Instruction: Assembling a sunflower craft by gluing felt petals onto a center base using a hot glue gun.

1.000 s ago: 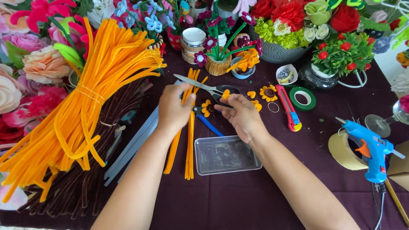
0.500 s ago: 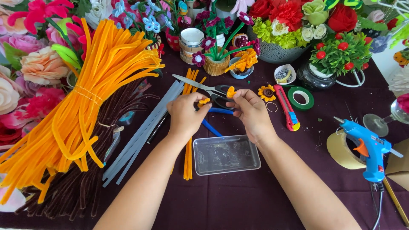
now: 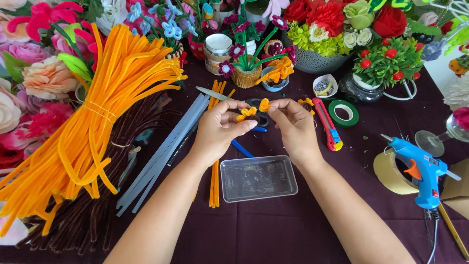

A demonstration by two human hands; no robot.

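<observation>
My left hand [image 3: 221, 128] pinches a small orange pipe-cleaner flower piece [image 3: 247, 114] between thumb and fingers. My right hand [image 3: 292, 126] holds another small orange petal piece [image 3: 264, 104] just to its right, the two hands close together above the dark purple tablecloth [image 3: 273, 230]. Scissors [image 3: 229, 99] lie on the cloth behind the hands, partly hidden by them. A clear plastic tray [image 3: 257, 178] sits on the cloth just below both wrists.
A big bundle of orange pipe cleaners [image 3: 93, 122] lies over brown ones [image 3: 93, 215] at left, beside glue sticks [image 3: 166, 149]. A blue glue gun [image 3: 420, 168], tape roll [image 3: 388, 171], green tape [image 3: 343, 113] and red cutter [image 3: 328, 124] are at right. Craft flower pots line the back.
Both hands have lifted off the cloth near the scissors and drawn together, each now holding a small orange flower piece.
</observation>
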